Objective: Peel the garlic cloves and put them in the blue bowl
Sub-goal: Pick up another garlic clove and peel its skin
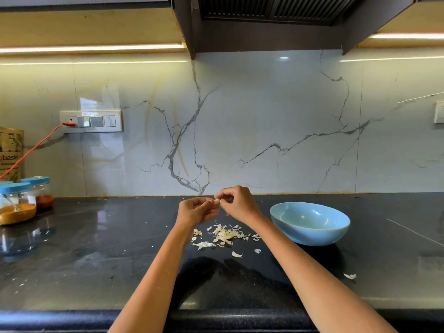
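A small pale garlic clove (216, 201) is held up above the black counter between both hands. My left hand (195, 211) grips it from the left with curled fingers. My right hand (236, 203) pinches its right end with thumb and fingertips. Below the hands lies a pile of white garlic skins (224, 235). The blue bowl (310, 223) stands on the counter to the right of my right hand; no cloves show inside it from this angle.
Two blue-lidded spice jars (18, 203) stand at the far left, beside a brown paper bag (10, 152) and an orange cable. Loose skin flakes (349, 275) are scattered over the black counter (96, 248). The marble wall rises behind.
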